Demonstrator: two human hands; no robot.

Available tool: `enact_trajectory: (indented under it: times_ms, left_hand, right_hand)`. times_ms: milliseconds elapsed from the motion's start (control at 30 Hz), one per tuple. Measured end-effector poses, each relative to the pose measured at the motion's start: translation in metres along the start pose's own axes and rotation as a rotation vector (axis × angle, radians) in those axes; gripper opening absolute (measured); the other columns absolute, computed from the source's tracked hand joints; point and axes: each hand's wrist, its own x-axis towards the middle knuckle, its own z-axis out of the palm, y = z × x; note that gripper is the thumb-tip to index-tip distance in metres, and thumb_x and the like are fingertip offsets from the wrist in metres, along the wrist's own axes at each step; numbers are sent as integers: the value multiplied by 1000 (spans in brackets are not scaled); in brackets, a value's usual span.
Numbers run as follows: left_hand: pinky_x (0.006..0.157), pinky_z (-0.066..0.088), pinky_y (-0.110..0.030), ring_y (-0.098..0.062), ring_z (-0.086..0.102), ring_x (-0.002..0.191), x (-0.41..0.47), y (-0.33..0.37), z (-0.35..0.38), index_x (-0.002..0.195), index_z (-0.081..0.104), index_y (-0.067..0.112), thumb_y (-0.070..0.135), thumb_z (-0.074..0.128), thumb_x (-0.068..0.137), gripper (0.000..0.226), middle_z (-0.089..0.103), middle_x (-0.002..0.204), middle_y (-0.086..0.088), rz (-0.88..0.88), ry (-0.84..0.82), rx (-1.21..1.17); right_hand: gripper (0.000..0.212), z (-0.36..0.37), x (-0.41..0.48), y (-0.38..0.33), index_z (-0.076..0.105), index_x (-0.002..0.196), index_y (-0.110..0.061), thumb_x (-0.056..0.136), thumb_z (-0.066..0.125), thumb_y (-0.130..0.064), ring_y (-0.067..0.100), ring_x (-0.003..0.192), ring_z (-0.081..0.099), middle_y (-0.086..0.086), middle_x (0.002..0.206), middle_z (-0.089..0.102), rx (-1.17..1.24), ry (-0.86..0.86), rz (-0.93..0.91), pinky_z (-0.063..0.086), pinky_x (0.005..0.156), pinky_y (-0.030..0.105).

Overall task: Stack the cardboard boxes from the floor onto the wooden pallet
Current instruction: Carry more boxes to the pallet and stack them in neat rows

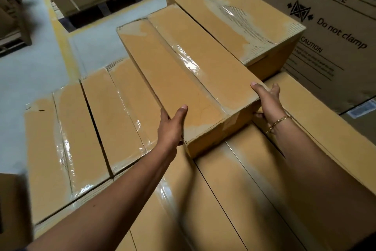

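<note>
Left hand (172, 126) and right hand (268, 101) are gripping a cardboard box (183, 71) between them. Fingers (275, 89) are curling down its sides, thumbs on top.

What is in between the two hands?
The taped cardboard box sits between the left hand and the right hand; both hold its near end. The head view shows it.
</note>
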Motion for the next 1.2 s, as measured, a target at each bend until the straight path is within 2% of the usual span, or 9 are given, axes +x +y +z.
enact_trajectory:
  times_ms: [100,200,333,467,533,667,833,967,1200]
  left_hand:
    - [76,60,-43,-25,55,115,10,7,0,163,17,36,64,66,90,91,46,144,9,-2,-3,-7]
    - [76,56,-38,-26,54,123,21,12,-1,162,20,36,67,67,87,94,45,146,10,6,10,-7]
    - [101,53,-57,-31,50,136,37,18,-6,164,18,34,72,69,80,105,41,159,4,13,26,-4]
    - [88,59,-50,-31,57,128,50,25,-10,162,22,30,67,70,83,100,50,152,-1,7,12,-39]
    - [91,58,-51,-30,57,128,55,30,-12,162,22,29,68,70,82,102,51,151,-1,7,20,-40]
    - [72,58,-41,-29,60,117,65,37,-15,158,29,26,62,67,90,85,55,140,-2,-3,18,-27]
    - [68,55,-39,-31,58,119,72,45,-14,162,22,27,60,65,92,88,49,146,-3,2,21,-2]
    - [64,53,-37,-32,54,128,79,47,-17,164,17,28,63,66,90,95,45,154,-2,-2,33,-11]
    - [61,52,-35,-32,56,126,88,49,-19,159,27,27,63,65,90,87,50,149,-5,16,30,-7]
  right_hand:
    - [99,7,10,-4,4,163,-35,89,64,-62,33,141,38,-4,168,19,-10,2,-19,54,82,42]
    - [101,15,17,-10,1,164,-32,91,65,-59,32,143,36,-3,169,16,-10,12,-20,54,96,52]
    - [103,28,23,-17,-2,164,-30,91,65,-57,29,143,36,-4,170,9,-14,33,-27,52,101,56]
    - [115,40,31,-23,-3,164,-29,81,67,-67,26,147,31,-3,170,3,-37,49,-42,49,104,60]
    - [125,45,38,-26,-5,164,-29,71,65,-75,27,152,25,-3,171,-1,-63,44,-54,40,113,58]
    - [114,52,49,-29,-6,164,-21,87,65,-65,25,157,13,2,172,-7,-115,51,-103,20,124,49]
    - [128,57,54,-36,-8,163,-26,71,64,-78,28,155,20,-5,171,-10,-112,16,-90,29,119,57]
    - [115,63,59,-38,-8,164,-20,88,65,-64,27,157,16,1,172,-10,-100,38,-127,23,121,46]
    - [116,73,58,-41,-13,163,-19,89,65,-63,27,157,15,6,172,-9,-73,62,-108,20,122,46]
